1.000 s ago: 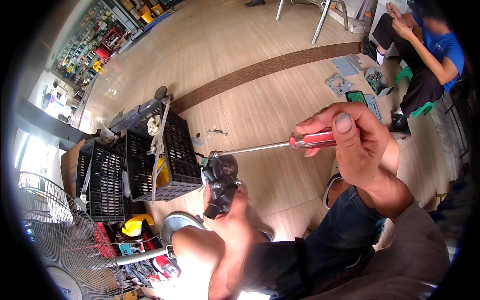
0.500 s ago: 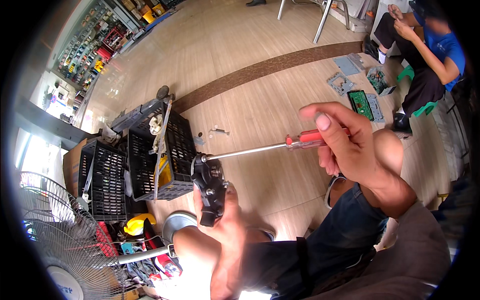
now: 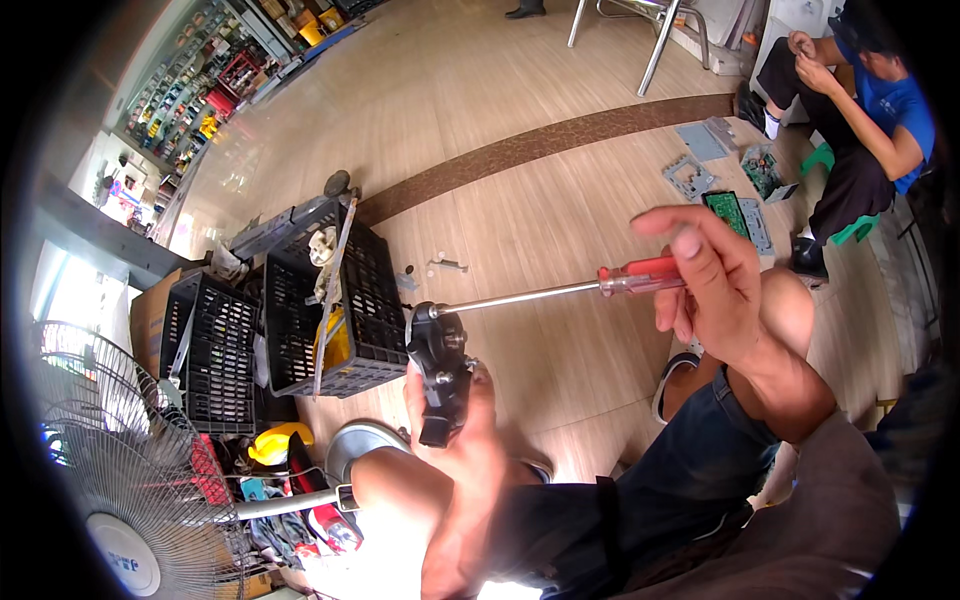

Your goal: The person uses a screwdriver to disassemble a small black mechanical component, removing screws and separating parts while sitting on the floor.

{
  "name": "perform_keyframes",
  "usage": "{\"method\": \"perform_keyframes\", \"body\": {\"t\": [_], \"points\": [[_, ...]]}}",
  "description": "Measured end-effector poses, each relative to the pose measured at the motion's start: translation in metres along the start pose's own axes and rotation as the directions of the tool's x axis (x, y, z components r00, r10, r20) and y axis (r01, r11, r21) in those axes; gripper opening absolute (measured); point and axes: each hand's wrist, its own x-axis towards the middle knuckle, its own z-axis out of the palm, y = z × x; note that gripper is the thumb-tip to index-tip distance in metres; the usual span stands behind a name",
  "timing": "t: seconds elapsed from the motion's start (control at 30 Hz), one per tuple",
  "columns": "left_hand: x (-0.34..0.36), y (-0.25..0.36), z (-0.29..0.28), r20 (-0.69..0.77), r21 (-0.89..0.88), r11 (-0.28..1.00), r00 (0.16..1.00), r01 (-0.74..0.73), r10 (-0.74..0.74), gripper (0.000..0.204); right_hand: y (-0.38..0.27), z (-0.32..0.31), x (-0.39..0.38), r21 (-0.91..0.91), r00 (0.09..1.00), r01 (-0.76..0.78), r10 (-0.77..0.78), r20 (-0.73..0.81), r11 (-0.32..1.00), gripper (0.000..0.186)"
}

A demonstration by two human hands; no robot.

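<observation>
My left hand [image 3: 470, 445] is closed round the lower end of a black mechanical part [image 3: 433, 375] with several metal screws and a round top, held upright above my lap. In my right hand [image 3: 722, 290] is the handle of a screwdriver [image 3: 535, 295] with a clear red grip. Its handle lies between thumb and palm, while the index finger reaches forward off it. The long metal shaft runs left, nearly level, and its tip meets a screw at the top of the black part. How the tip seats there is too small to tell.
Black plastic crates [image 3: 375, 310] stand left, a standing fan [image 3: 125, 480] nearer. Small metal pieces [image 3: 450, 265] lie on the tiled floor. At right, a seated person in a blue shirt [image 3: 905, 120] works near a green circuit board [image 3: 728, 212] and metal plates. A metal-legged chair [image 3: 655, 55] stands far off.
Both hands, the black part and the screwdriver have shifted slightly right together. The whole view has also shifted a little. The screwdriver tip stays at the same screw.
</observation>
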Motion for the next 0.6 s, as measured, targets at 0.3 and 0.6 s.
{"method": "perform_keyframes", "body": {"t": [0.3, 0.6], "points": [[0.004, 0.009, -0.001, 0.014, -0.023, 1.0, 1.0, 0.02, -0.02, 0.055, -0.001, -0.001, 0.007, -0.002, 0.998, -0.062, 0.062, 0.031, 0.998, 0.032], [0.001, 0.002, 0.0, -0.04, -0.077, 0.997, 0.999, 0.006, -0.01, 0.056, 0.012, -0.014, 0.007, 0.061, 0.987, 0.085, -0.093, 0.132, 0.994, 0.036]]}}
